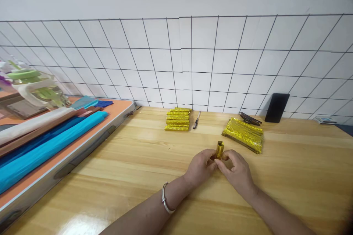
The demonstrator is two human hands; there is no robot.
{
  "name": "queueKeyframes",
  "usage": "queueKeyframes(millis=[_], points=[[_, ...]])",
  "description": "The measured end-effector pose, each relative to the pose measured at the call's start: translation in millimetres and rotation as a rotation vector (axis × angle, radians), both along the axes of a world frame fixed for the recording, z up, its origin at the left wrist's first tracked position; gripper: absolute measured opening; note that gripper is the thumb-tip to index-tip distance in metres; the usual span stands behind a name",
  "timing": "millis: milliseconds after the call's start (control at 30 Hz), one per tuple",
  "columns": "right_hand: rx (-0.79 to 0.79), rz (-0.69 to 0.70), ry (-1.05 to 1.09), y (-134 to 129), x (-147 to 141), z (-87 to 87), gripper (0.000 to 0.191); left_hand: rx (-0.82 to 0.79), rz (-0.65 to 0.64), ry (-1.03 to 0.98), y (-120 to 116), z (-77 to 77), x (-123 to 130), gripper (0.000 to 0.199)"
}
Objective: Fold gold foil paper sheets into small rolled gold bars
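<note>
Gold foil tube (220, 149) stands upright between the two hands, low over the tabletop (124, 165); the fingers hide its lower end, so whether it touches the wood cannot be told. The left hand (201, 167) has its grip closed on the tube's left side and the right hand (237, 170) has its grip closed on the right, thumbs close together near the bottom. Pressing from both sides probably stops the thin foil springing loose, and holding it low leaves the hollow top end in plain sight.

A metal bracelet (164, 198) sits up the left forearm, out of the fingers' way. Beyond the right hand lies a stack of gold foil sheets (244, 134), set at a slant and near enough, it seems, for an easy reach. A dark hair clip (250, 119) rests right at the stack's far edge.

Farther off to the left, gold foil rolls (177, 119) lie side by side, a neat row that likely makes them simple to count. A pen (196, 120) lies just beside them, apart from the working spot. Near the tiled wall (205, 58), a black slab (277, 108), perhaps a phone, is propped nearly upright, the wall apparently serving as its support. Coloured rolls (55, 143) lie lengthwise on the orange surface (124, 107) at far left.
</note>
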State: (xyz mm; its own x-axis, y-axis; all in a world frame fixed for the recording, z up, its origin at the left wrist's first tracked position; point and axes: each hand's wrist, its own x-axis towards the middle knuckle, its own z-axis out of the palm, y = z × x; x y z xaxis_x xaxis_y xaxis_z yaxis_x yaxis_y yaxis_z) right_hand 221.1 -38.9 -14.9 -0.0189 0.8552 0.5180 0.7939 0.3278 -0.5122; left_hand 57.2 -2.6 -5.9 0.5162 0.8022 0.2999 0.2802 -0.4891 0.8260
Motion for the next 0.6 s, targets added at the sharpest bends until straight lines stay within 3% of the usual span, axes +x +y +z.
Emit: queueKeyframes(millis=[600], points=[[-0.026,0.117,0.059,-2.6,2.5,-0.6,0.010,0.038,0.032,-0.075,3.3,-7.1,-2.7,0.017]])
